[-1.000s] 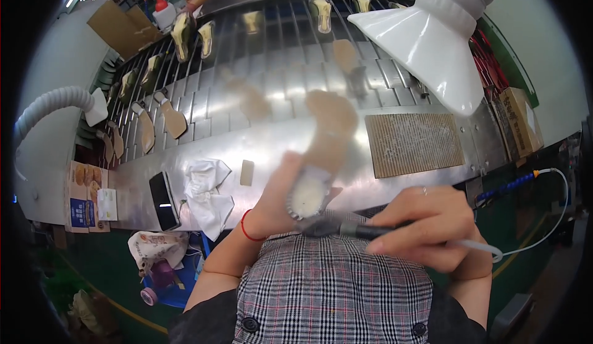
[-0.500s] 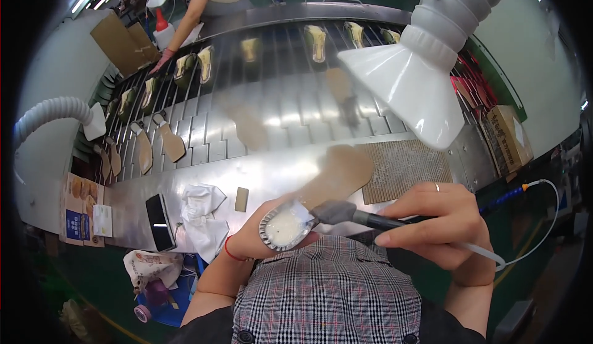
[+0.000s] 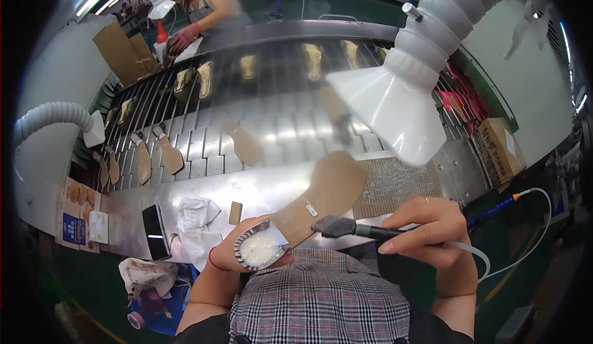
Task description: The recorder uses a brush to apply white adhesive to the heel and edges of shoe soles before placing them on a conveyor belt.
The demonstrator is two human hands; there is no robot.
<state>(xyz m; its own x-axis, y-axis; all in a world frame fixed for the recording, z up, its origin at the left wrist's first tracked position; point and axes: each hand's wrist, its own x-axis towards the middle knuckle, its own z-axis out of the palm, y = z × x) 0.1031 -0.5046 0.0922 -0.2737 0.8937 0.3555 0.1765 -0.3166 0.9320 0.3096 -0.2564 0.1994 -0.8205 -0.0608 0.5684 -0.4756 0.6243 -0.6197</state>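
My left hand [image 3: 230,250] is closed around the heel end of a tan shoe sole [image 3: 338,180], held tilted over the front edge of the bench. The heel end has a pleated grey rim and a whitish, shiny inner patch; a small pale label sits at mid-sole. In my right hand [image 3: 435,228] is a glue brush [image 3: 338,226] with a black handle and a clear tube trailing from its back end. Its dark bristle tip points left, close to the sole's edge; whether they touch, I cannot tell.
A white extraction hood [image 3: 395,112] hangs at right over a ribbed mat [image 3: 398,189]. Beyond is a slatted conveyor [image 3: 204,135] carrying several soles. A phone [image 3: 157,231], white cloth [image 3: 196,217] and tan block [image 3: 235,213] lie left. Across the conveyor stands another person [image 3: 216,7].
The brush has come away from the heel rim, and the sole is turned so more of its length shows. The co-worker's hand has drawn back from the conveyor to the bottle.
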